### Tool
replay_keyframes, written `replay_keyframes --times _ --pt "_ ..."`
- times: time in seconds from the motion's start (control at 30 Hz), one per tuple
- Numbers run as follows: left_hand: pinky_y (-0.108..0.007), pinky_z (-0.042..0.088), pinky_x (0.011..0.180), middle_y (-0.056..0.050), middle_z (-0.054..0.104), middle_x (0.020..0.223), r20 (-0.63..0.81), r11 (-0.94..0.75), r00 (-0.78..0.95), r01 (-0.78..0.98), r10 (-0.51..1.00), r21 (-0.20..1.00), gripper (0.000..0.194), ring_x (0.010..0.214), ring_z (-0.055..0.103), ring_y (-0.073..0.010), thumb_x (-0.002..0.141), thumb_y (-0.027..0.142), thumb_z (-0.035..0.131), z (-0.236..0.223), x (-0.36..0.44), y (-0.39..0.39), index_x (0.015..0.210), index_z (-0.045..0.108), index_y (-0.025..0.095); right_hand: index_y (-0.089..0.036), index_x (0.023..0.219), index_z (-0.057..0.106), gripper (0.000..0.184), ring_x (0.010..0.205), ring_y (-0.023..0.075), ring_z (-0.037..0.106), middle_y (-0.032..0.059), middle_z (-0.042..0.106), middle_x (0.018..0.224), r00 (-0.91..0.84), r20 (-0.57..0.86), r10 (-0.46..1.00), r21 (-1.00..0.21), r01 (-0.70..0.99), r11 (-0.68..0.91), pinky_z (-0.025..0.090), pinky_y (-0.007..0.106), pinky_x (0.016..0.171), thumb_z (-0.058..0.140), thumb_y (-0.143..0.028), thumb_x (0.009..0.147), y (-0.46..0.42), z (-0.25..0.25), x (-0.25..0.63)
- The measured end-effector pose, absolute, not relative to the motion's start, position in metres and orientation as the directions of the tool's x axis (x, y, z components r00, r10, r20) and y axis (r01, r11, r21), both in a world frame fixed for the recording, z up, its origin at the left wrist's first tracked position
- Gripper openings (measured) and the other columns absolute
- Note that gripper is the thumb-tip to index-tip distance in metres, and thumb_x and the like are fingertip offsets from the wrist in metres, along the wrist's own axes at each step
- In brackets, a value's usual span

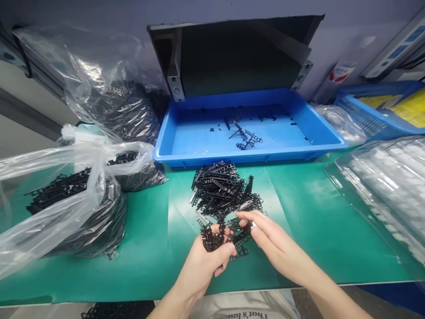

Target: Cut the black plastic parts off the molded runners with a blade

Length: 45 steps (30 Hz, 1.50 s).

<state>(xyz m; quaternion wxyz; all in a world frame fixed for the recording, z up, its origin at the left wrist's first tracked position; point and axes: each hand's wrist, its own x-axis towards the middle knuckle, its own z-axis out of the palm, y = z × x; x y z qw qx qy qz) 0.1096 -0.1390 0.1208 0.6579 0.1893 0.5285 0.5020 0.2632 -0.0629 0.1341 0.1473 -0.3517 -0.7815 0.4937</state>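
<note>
My left hand [209,257] is closed around a bunch of black plastic strips [212,238] with rows of small rings, thumb across the front. My right hand [268,232] is at the near right side of the pile, fingers stretched out over loose strips and thumb apart from them. Dark pieces show beneath its fingertips; no firm grip on them is visible. Just beyond both hands a heap of black plastic strips [217,186] lies on the green tabletop [308,212]. More loose strips [241,252] lie between the hands, partly hidden by them.
Behind the heap, a blue tray [199,157] contains a few black pieces. Clear plastic bags [106,212] full of black parts stand on the left. To the right are stacked clear plastic trays [385,177] and a blue basket [352,106] with yellow items.
</note>
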Motion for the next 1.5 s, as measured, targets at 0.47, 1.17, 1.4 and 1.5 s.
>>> replay_keyframes --times 0.47,1.17,1.4,1.5 --pt "-0.016 0.019 0.035 0.005 0.052 0.054 -0.571 0.469 -0.148 -0.427 0.807 0.773 0.026 0.037 0.031 -0.002 0.063 0.028 0.066 0.132 0.111 -0.14 0.081 0.054 0.013 -0.021 0.122 0.051 0.035 0.078 0.0235 0.063 0.0057 0.067 0.093 -0.792 -0.003 0.61 -0.661 0.46 0.593 0.051 0.035 0.057 0.034 -0.019 0.092 -0.083 0.142 0.26" --pt "-0.017 0.024 0.038 0.009 0.039 0.043 -0.498 0.402 -0.239 -0.355 0.834 0.844 0.023 0.04 0.03 -0.0052 0.069 0.034 0.065 0.121 0.114 -0.147 0.071 0.051 0.016 -0.016 0.114 0.056 0.033 0.069 0.0202 0.064 0.0075 0.069 0.084 -0.71 0.18 0.68 -0.586 0.478 0.654 0.048 0.028 0.052 0.031 -0.018 0.092 -0.1 0.134 0.249" --pt "-0.017 0.028 0.036 0.003 0.05 0.05 -0.467 0.314 -0.403 -0.39 0.787 0.866 0.026 0.042 0.04 -0.0069 0.067 0.037 0.067 0.13 0.108 -0.146 0.067 0.056 0.014 -0.018 0.124 0.048 0.036 0.074 0.0214 0.064 0.0095 0.067 0.092 -0.639 0.111 0.762 -0.497 0.628 0.599 0.051 0.03 0.058 0.039 -0.026 0.09 -0.074 0.122 0.263" --pt "-0.018 0.03 0.038 0.001 0.051 0.052 -0.45 0.271 -0.424 -0.418 0.786 0.867 0.024 0.047 0.042 -0.008 0.068 0.034 0.068 0.137 0.104 -0.147 0.064 0.058 0.013 -0.02 0.118 0.052 0.033 0.07 0.0227 0.064 0.0114 0.062 0.099 -0.57 0.081 0.818 -0.396 0.734 0.551 0.05 0.033 0.055 0.04 -0.022 0.088 -0.035 0.122 0.277"
